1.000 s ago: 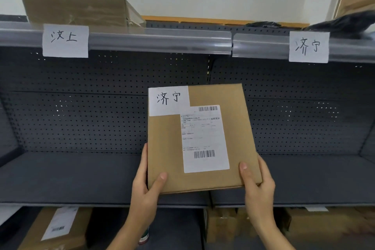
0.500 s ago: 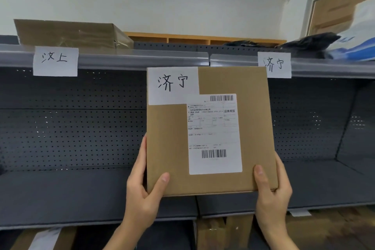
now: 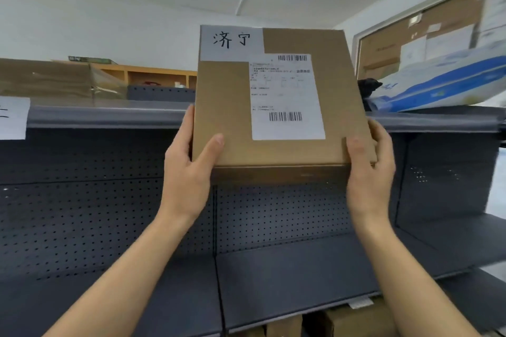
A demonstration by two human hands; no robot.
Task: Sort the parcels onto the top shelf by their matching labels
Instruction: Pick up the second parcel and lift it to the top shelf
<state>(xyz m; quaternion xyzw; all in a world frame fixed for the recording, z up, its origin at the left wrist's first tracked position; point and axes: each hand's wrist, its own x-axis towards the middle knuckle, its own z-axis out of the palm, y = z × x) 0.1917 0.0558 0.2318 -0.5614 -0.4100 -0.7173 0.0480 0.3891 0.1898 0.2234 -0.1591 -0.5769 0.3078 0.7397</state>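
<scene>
parcel held up at top shelf level

my left hand (image 3: 189, 172) grips the lower left corner of the parcel (image 3: 230, 117), thumb laid across its front face, fingers wrapped behind the left edge. my right hand (image 3: 369, 169) grips the lower right corner the same way, thumb on the front, fingers behind the right edge. both hands are closed on the parcel and carry it between them.

the parcel is a flat brown cardboard box, held upright and facing me in the centre of the frame. a white handwritten label (image 3: 231, 42) sits at its upper left corner; a printed shipping label (image 3: 287, 96) with two barcodes sits right of centre.

the parcel's lower half overlaps the front rail of the top shelf (image 3: 109, 115), which crosses mid-frame. whether the parcel touches the rail, i cannot tell.

on the top shelf: a cardboard box (image 3: 49, 79) at left, a blue and white package (image 3: 443, 82) at right. a partly cropped paper tag (image 3: 12, 117) hangs on the rail at the left edge.
</scene>
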